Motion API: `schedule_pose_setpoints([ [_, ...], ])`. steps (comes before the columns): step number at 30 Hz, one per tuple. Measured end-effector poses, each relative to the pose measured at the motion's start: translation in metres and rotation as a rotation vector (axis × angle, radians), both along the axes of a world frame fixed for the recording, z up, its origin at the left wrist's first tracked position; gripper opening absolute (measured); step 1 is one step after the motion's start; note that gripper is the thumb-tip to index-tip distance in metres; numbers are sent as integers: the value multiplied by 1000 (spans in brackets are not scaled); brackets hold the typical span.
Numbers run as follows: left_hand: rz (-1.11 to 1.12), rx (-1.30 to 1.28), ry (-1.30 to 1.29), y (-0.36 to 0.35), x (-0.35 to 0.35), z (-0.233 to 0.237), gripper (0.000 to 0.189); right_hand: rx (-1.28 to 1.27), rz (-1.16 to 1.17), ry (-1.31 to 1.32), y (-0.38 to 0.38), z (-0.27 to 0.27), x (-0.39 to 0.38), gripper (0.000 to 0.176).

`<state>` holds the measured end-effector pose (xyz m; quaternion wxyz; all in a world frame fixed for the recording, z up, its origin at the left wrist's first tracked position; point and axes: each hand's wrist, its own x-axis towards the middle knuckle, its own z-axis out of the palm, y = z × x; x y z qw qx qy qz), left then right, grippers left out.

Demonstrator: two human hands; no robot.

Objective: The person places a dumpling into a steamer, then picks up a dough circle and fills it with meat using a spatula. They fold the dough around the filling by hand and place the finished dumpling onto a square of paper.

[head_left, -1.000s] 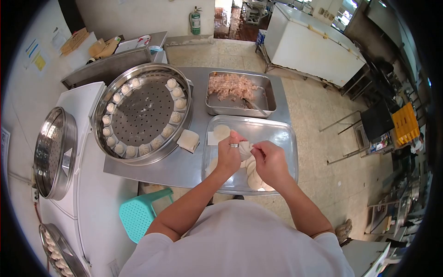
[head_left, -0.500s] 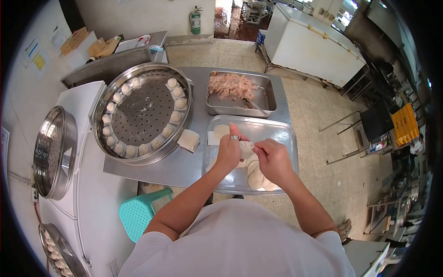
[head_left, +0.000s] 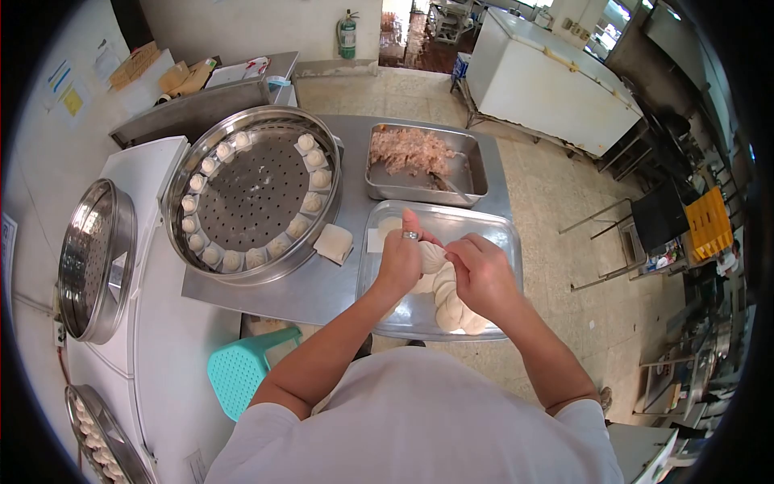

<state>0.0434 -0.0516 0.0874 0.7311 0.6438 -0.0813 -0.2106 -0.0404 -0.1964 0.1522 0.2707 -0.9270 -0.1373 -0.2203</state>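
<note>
Over the shallow metal tray (head_left: pixel 504 234), my left hand (head_left: pixel 401 260) cups a pleated dough bun (head_left: pixel 432 257), thumb pointing up and a ring on one finger. My right hand (head_left: pixel 484 273) pinches the bun's gathered top from the right. Flat dough rounds (head_left: pixel 453 313) lie overlapped in the tray under my hands, and another round (head_left: pixel 390 226) rests near its far left corner. Behind stands a deep metal pan holding pinkish minced filling (head_left: pixel 411 151) and a utensil with its handle (head_left: pixel 451 189) slanting down. My palms hide part of the bun.
To the left, a large round perforated steamer tray (head_left: pixel 254 194) carries a ring of pleated buns (head_left: pixel 231 260). A stack of white paper squares (head_left: pixel 333 243) lies beside it. Another steamer tray (head_left: pixel 97 262) leans at far left. A turquoise stool (head_left: pixel 239 376) stands below the table.
My right hand has turned slightly and sits closer over the bun's top, still pinching the dough. My left hand keeps cupping the bun. The whole view has shifted slightly.
</note>
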Motion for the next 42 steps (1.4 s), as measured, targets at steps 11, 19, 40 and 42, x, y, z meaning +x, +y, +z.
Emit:
schedule_pose_setpoints([
  [11,-22,29,-96,-6,13,2,104,-55,81,42,-2,8,9,13],
  [19,-165,-123,355,0,12,14,95,-39,133,76,0,13,5,12],
  [40,-133,-17,229,1,-9,-2,101,71,173,89,0,6,-7,21],
  [42,-89,7,154,1,-14,2,101,141,158,111,1,8,-9,19],
])
